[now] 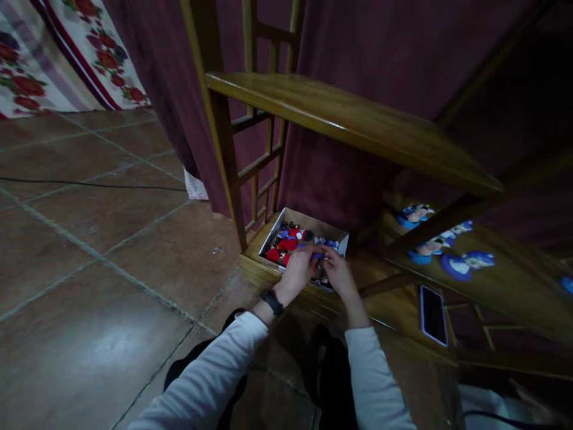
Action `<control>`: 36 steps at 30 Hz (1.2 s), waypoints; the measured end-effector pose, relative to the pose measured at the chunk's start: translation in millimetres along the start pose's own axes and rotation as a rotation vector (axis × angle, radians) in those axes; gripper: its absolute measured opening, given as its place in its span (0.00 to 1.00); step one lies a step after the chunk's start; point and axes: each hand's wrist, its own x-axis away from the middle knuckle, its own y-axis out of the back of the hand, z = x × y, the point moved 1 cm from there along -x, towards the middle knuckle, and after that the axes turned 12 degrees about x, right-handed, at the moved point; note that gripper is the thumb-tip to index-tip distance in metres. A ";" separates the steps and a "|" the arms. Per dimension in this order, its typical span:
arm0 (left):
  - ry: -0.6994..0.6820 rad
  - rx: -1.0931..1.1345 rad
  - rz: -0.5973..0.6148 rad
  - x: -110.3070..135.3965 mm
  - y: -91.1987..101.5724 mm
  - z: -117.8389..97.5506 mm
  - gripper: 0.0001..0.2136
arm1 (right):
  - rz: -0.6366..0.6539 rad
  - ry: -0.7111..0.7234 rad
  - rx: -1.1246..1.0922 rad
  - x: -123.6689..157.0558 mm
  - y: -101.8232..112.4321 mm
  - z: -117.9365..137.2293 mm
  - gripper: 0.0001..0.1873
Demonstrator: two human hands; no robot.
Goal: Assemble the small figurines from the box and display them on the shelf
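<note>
Floral fabric (107,58) (plus wooden shelving (340,116)) suggests a home.

The left hand (299,269) and right hand (339,275) hide parts of the cardboard box (319,223) and of a purple piece (317,255) between them, too small to identify. A wooden strut (436,224) partly covers some blurred figurines (427,248); the bottom edge crops both sleeves (210,373).

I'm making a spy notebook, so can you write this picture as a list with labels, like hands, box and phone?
Left hand: at a small purple piece; wearing a watch
Right hand: at the same piece
Box: under the hands, with red, blue and black toys inside
Phone: on the wood, right of the box
Figures: partly blue, on a shelf
Curtain: maroon
</note>
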 end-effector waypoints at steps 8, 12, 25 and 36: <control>0.288 0.444 -0.056 -16.0 2.4 27.6 0.03 | -0.179 -0.071 0.085 -7.2 13.5 -15.4 0.19; 0.451 0.832 -0.160 -18.5 5.8 33.6 0.02 | -0.283 -0.141 0.495 -7.0 30.8 -18.9 0.18; 0.624 1.081 -0.384 -22.4 31.0 29.5 0.06 | -0.071 -0.128 0.828 -23.0 9.3 -27.8 0.20; 0.574 1.109 -0.460 -28.4 41.7 41.8 0.07 | 0.127 -0.114 0.862 -27.0 -19.5 -24.6 0.14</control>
